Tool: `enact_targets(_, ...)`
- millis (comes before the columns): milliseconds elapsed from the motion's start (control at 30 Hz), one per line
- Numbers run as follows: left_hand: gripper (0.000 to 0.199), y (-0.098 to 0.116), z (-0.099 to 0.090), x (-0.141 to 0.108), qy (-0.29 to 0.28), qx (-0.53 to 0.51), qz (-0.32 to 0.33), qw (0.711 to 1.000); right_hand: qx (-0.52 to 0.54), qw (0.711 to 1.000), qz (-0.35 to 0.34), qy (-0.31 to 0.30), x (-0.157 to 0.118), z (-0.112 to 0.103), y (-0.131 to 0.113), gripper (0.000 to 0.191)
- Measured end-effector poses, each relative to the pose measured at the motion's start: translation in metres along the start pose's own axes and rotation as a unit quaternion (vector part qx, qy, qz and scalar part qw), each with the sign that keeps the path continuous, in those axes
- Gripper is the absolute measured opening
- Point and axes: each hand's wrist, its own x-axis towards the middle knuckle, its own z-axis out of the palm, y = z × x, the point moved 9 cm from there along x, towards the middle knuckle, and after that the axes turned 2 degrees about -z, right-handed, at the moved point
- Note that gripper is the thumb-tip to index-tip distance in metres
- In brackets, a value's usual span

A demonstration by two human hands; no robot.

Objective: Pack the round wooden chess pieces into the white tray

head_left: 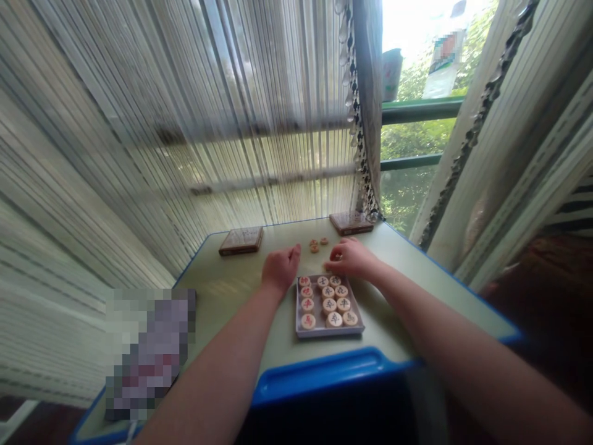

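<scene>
A shallow white box of round wooden xiangqi pieces lies in front of me. Red-marked pieces form a column on its left, and black-marked pieces fill two columns on its right. My left hand is closed in a fist beside the box's far left corner; whatever it may hold is hidden. Above the far right corner, my right hand has its fingers curled down, with a pale xiangqi piece at the fingertips. Several loose pieces rest on the table beyond both hands.
The light green table has a raised blue edge. Two flat brown boxes lie at its far left and far right. A blurred-out flat item covers the left edge. String curtains hang close behind; a bottle stands on the window rail.
</scene>
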Motion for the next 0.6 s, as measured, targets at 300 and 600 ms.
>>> enact_targets(300,0.05,0.002,-0.003,-0.004,-0.008,0.005,-0.009,1.0,-0.006,1.0,-0.002,0.005,0.0,-0.001,-0.002,0.026)
enact_targets(600,0.05,0.004,-0.003,-0.004,-0.009,0.024,-0.003,1.0,0.024,0.999,-0.002,0.031,-0.003,-0.009,-0.009,0.021)
